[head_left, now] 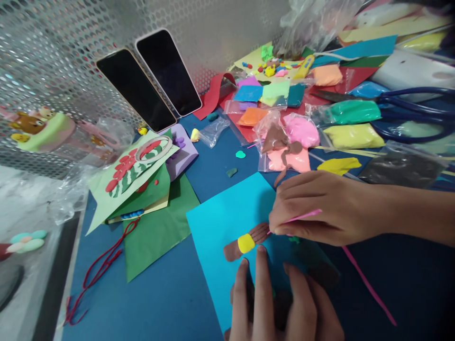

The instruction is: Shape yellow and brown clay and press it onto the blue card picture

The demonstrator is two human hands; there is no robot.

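Head view, only one: right hand (pixel 320 208) comes in from the right, fingers pinched together on a thin pink tool (pixel 302 217), tip touching the right end of a brown clay strip (pixel 249 237) that lies on a cyan paper sheet (pixel 220 222). Strip has a yellow clay band (pixel 246 243) wrapped around its middle; the part near the tool tip looks scored with lines, detail is small. Left hand (pixel 280 303) sits at the bottom edge, fingers straight and slightly spread, flat on the cyan sheet just below the strip, holding nothing, pinning the paper. Sheet lies on a blue surface (pixel 159 303). A long pink strand (pixel 369 289) runs off to the lower right, under the right wrist. Around it: green paper pile with a red-and-green clay piece (pixel 130 173) to the left, red cord (pixel 103 267) below that, two dark phones (pixel 152 80) leaning on the perforated wall, bags of coloured clay (pixel 295 142) just beyond the right hand, blue scissors (pixel 415 111) far right. Risks, my read: clay looks soft, so too much tip pressure could cut through or drag the strip out of shape; a slip toward the yellow band could smear it. If the left hand lifts, the sheet could slide under the tool. The right wrist could catch the pink strand, and the clay bags are near enough to snag.
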